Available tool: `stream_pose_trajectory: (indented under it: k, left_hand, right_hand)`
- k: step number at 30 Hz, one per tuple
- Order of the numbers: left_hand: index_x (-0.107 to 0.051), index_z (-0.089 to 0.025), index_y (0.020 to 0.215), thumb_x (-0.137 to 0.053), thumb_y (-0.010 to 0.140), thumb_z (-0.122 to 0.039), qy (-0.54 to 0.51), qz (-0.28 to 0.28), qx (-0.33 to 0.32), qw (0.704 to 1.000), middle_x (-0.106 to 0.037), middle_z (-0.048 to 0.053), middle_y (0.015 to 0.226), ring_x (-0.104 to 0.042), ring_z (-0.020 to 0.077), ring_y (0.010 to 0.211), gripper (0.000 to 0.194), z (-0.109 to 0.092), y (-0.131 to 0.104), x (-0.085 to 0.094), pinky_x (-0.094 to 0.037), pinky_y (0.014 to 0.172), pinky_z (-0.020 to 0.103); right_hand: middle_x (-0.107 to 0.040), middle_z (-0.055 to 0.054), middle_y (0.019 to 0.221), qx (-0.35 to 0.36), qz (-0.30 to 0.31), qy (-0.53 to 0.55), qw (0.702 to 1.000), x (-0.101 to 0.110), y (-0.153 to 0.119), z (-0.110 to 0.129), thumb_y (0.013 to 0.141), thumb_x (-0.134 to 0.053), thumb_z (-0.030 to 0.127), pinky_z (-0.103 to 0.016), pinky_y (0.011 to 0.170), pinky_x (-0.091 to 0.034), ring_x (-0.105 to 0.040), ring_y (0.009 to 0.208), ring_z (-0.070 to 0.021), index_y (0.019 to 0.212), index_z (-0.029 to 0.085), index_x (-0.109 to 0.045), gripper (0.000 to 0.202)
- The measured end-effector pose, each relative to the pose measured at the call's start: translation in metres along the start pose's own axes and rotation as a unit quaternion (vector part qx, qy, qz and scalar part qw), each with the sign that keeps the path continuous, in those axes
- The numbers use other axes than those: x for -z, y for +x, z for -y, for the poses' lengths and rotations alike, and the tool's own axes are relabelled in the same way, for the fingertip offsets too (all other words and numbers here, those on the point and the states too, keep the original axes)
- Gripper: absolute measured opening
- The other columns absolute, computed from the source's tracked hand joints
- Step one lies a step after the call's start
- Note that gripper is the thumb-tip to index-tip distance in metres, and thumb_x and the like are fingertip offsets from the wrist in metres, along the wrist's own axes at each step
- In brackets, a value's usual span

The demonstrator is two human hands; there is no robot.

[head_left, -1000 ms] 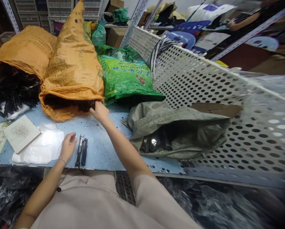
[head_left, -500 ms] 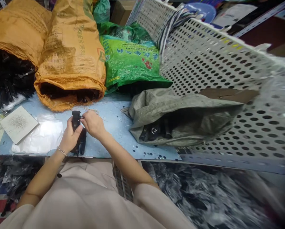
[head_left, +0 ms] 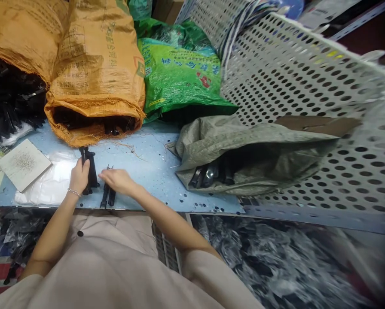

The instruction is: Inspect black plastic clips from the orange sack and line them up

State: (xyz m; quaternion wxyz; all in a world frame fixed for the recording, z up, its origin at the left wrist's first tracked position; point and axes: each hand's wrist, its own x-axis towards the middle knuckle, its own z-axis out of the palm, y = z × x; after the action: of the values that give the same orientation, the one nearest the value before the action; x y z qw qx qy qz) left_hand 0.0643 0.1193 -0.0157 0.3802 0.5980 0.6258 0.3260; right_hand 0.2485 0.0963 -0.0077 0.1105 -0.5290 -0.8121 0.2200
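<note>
Long black plastic pieces [head_left: 92, 169] stand side by side in my left hand [head_left: 79, 177], which is closed around them near the front of the blue table. To their right, my right hand [head_left: 119, 180] is curled with its fingertips together. It hovers over or rests on another pair of slim black pieces [head_left: 108, 197] lying near the table edge; contact is unclear. Thin dark tips show just above its fingers, and what the fingers pinch is hidden. White plastic bags [head_left: 59, 174] lie flat beside my left hand.
Open orange sacks [head_left: 96, 73] with black parts stand behind my hands, beside a green sack [head_left: 182, 77]. A grey sack [head_left: 199, 141] holding black parts lies to the right, against a perforated white basket [head_left: 276, 73]. A square tile [head_left: 25, 165] sits at left on the table [head_left: 157, 171].
My hands, close together before at one black piece, have moved apart. The left went left with black pieces; the right came slightly down and left, over the pieces on the table.
</note>
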Motion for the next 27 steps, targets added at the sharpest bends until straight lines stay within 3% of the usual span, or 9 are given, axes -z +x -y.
stream_pose_trajectory:
  k: [5, 9, 12, 14, 16, 18, 20, 24, 27]
  left_hand:
    - [-0.065, -0.02, 0.1, -0.041, 0.1, -0.05, 0.256, 0.08, 0.044, 0.963, -0.071, 0.009, 0.074, -0.071, 0.0264, 0.08, 0.038, 0.005, -0.024, -0.021, -0.047, 0.071, 0.032]
    - [-0.065, -0.019, 0.107, -0.048, 0.099, -0.046, 0.223, 0.056, -0.028, 0.973, -0.073, 0.013, 0.099, -0.07, 0.0263, 0.093, 0.033, 0.007, -0.033, -0.032, -0.049, 0.081, 0.035]
    - [-0.067, -0.019, 0.106, -0.054, 0.095, -0.049, 0.028, 0.023, -0.049, 0.998, -0.072, 0.012, 0.106, -0.067, 0.0233, 0.096, 0.035, 0.006, -0.023, -0.024, -0.05, 0.088, 0.036]
    - [-0.066, -0.02, 0.113, -0.056, 0.092, -0.057, -0.167, 0.023, -0.012, 0.986, -0.071, 0.011, 0.11, -0.067, 0.0216, 0.097, 0.044, -0.001, -0.012, -0.02, -0.052, 0.088, 0.036]
    - [-0.061, -0.022, 0.125, -0.052, 0.091, -0.066, -0.368, 0.058, 0.03, 0.928, -0.07, 0.011, 0.116, -0.068, 0.0216, 0.101, 0.057, -0.014, -0.003, -0.018, -0.054, 0.088, 0.036]
    - [-0.057, -0.023, 0.131, -0.048, 0.09, -0.071, -0.497, 0.094, 0.054, 0.861, -0.07, 0.011, 0.116, -0.069, 0.0232, 0.103, 0.064, -0.027, 0.001, -0.018, -0.056, 0.088, 0.038]
    - [-0.057, -0.022, 0.13, -0.055, 0.088, -0.07, -0.525, 0.091, 0.059, 0.844, -0.072, 0.009, 0.109, -0.07, 0.024, 0.102, 0.064, -0.037, -0.003, -0.017, -0.057, 0.087, 0.038]
    - [-0.06, -0.023, 0.123, -0.062, 0.089, -0.061, -0.386, 0.035, -0.001, 0.922, -0.069, 0.005, 0.113, -0.065, 0.0215, 0.115, 0.051, -0.042, -0.022, -0.014, -0.051, 0.101, 0.034]
    - [-0.061, -0.022, 0.118, -0.051, 0.095, -0.062, -0.288, 0.022, -0.036, 0.957, -0.067, 0.006, 0.117, -0.06, 0.0214, 0.12, 0.047, -0.04, -0.03, -0.015, -0.046, 0.107, 0.034]
  right_hand:
    - [-0.059, -0.02, 0.128, -0.23, -0.176, -0.033, 0.956, 0.046, 0.105, -0.044, 0.105, -0.034, 0.048, -0.036, 0.089, -0.043, -0.057, 0.115, -0.0307, 0.133, 0.012, -0.051, 0.048]
    - [-0.057, -0.026, 0.133, -0.284, -0.157, 0.049, 0.945, 0.064, 0.146, -0.06, 0.096, -0.056, 0.043, -0.04, 0.097, -0.042, -0.05, 0.125, -0.0354, 0.136, 0.005, -0.047, 0.056]
    - [-0.067, -0.019, 0.114, -0.267, -0.154, 0.264, 0.914, 0.06, 0.12, -0.054, 0.099, -0.043, 0.044, -0.035, 0.089, -0.046, -0.059, 0.111, -0.0278, 0.12, 0.01, -0.057, 0.042]
    - [-0.07, -0.013, 0.1, -0.227, -0.122, 0.406, 0.877, 0.047, 0.083, -0.041, 0.102, -0.022, 0.047, -0.031, 0.077, -0.049, -0.064, 0.093, -0.0218, 0.113, 0.015, -0.059, 0.049]
    - [-0.07, -0.01, 0.095, -0.167, -0.033, 0.577, 0.799, 0.028, 0.043, -0.024, 0.1, -0.016, 0.051, -0.03, 0.067, -0.049, -0.064, 0.081, -0.0201, 0.112, 0.018, -0.058, 0.055]
    - [-0.069, -0.009, 0.089, -0.136, 0.071, 0.636, 0.757, 0.013, 0.01, -0.007, 0.098, -0.02, 0.053, -0.031, 0.063, -0.049, -0.062, 0.074, -0.0201, 0.106, 0.018, -0.06, 0.054]
    - [-0.067, -0.008, 0.085, -0.124, 0.063, 0.585, 0.799, 0.007, -0.008, 0.003, 0.098, -0.024, 0.054, -0.033, 0.067, -0.049, -0.061, 0.073, -0.0201, 0.1, 0.018, -0.06, 0.05]
    - [-0.066, -0.012, 0.101, -0.041, -0.184, 0.247, 0.95, 0.025, 0.001, 0.006, 0.098, -0.036, 0.061, -0.038, 0.086, -0.044, -0.059, 0.095, -0.0251, 0.104, 0.018, -0.061, 0.049]
    - [-0.066, -0.015, 0.099, 0.043, -0.191, 0.036, 0.98, 0.04, 0.025, 0.005, 0.101, -0.034, 0.06, -0.037, 0.084, -0.04, -0.057, 0.096, -0.0269, 0.097, 0.017, -0.064, 0.052]
